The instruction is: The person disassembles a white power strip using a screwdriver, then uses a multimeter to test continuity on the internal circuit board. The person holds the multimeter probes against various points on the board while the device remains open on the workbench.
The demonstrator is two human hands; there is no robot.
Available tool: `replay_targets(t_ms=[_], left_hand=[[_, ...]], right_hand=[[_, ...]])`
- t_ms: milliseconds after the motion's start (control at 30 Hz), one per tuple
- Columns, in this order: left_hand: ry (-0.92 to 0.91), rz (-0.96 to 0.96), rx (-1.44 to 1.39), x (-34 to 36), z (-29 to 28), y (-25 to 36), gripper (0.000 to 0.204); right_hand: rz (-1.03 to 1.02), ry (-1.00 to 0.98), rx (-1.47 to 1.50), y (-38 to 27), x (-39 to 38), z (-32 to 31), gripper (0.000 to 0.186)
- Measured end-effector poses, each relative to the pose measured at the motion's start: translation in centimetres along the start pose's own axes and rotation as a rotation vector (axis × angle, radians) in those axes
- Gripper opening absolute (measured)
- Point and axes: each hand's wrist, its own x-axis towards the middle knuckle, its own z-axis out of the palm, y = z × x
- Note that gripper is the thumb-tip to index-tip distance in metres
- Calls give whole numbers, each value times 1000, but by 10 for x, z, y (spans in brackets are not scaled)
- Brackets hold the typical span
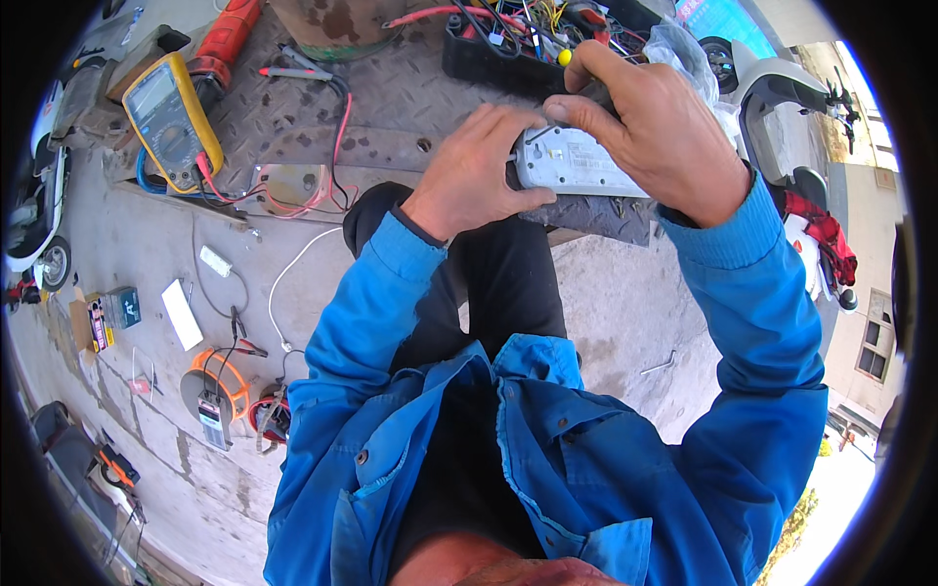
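A long white plastic case with screw holes and a label, like the underside of a power strip [576, 161], lies at the front edge of the metal worktop. My left hand [479, 166] grips its left end, thumb along the near edge and fingers over the far side. Above the case, my right hand [660, 127] is curled, with thumb and forefinger bent toward each other. Something dark shows between those fingers, too hidden to name. A black bin [479, 61] full of wires and small parts sits just beyond both hands.
Left on the worktop stand a yellow multimeter [171, 122] with red and black leads and an orange-red power tool [227, 39]. A rusty round container [332, 24] is at the back. On the floor lie an orange cable reel [223, 381] and a white panel [182, 314]. Scooters are parked on both sides.
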Motion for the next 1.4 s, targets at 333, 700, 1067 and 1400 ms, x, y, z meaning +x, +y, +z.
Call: replay_targets(t_ms=[333,700,1067,1400], left_hand=[[5,6,0,0,2,-2,76],[19,-1,-5,-1,0,5,78],[30,23,-2,-1,1,0,79],[19,15,3,-2,1,0,82]], right_hand=[[-135,-22,-112,-24,-2,5,20],[35,-42,-35,-10,0,-1,21],[-314,-127,-124,-10,9,-8,22],[-109,-137,-138,-19,15,-9,19]])
